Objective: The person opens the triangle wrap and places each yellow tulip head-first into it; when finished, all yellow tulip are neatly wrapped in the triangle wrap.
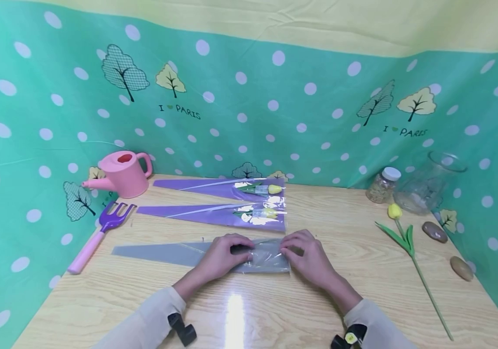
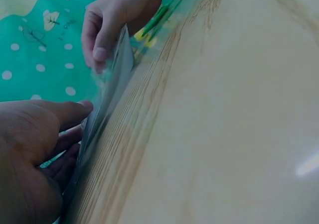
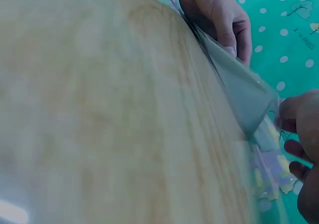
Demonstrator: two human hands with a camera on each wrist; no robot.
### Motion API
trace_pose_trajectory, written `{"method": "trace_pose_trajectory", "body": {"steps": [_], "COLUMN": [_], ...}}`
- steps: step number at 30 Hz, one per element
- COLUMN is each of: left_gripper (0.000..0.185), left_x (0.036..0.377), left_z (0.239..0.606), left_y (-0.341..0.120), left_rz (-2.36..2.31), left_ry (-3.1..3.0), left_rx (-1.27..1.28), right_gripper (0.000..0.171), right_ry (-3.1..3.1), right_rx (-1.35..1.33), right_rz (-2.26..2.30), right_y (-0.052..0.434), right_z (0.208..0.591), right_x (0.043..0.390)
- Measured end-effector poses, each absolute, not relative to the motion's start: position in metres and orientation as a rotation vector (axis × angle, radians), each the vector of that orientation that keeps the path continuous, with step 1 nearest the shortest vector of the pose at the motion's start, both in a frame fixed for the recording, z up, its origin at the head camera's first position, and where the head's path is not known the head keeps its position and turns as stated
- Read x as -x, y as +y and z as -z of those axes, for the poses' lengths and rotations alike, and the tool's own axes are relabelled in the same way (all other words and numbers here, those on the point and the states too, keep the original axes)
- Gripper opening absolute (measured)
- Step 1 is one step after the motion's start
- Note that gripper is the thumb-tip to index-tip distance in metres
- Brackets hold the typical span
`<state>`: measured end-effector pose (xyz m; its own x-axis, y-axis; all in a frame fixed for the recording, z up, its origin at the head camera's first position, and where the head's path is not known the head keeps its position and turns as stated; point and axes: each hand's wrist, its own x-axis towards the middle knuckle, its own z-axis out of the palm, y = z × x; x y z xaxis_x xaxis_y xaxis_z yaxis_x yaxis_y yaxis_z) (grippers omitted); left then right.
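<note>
A grey flower sleeve with a clear plastic front lies crosswise on the table, its narrow end to the left and wide end to the right. My left hand is at the sleeve's clear front, thumb and index finger pinching the film. At the wide end, my right hand pinches the rim between thumb and fingers. In the right wrist view the sleeve's wide end stands lifted, and part of the left hand is hidden behind it. No flower shows inside this sleeve.
Behind lie two purple sleeves, each holding a yellow tulip. At left are a pink watering can and a purple-and-pink hand fork. At right: a loose yellow tulip, a lidded jar, a glass vase and two stones.
</note>
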<state>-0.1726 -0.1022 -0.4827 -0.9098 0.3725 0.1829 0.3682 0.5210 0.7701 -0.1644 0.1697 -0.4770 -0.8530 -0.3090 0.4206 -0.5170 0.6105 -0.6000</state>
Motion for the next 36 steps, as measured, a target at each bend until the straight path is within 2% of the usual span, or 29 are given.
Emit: {"method": "trace_pose_trajectory", "body": {"steps": [14,20,29,36], "left_gripper": [0.018,0.017,0.016,0.016], "left_x": [0.18,0.181,0.187,0.186], "left_z": [0.479,0.48,0.485,0.484], "left_y": [-0.094,-0.092,-0.096,-0.098], "left_rz": [-1.461,-1.531,-1.599,-1.608], "left_ry": [2.762,2.781,2.769,2.756], "left_rx": [-0.54,-0.51,-0.499,-0.459], "right_gripper": [0.017,0.021,0.027,0.044], "right_ry": [-2.484,-2.515,-2.477,-2.566], "right_rx": [-0.639,-0.556,-0.395,-0.16], "right_rz": [-1.272,-1.385,-1.51,-1.444], "right_y": [0.166,0.179,0.258,0.335], "right_z": [0.466,0.455,0.455,0.461], "right_x": [0.172,0.172,0.171,0.154]}}
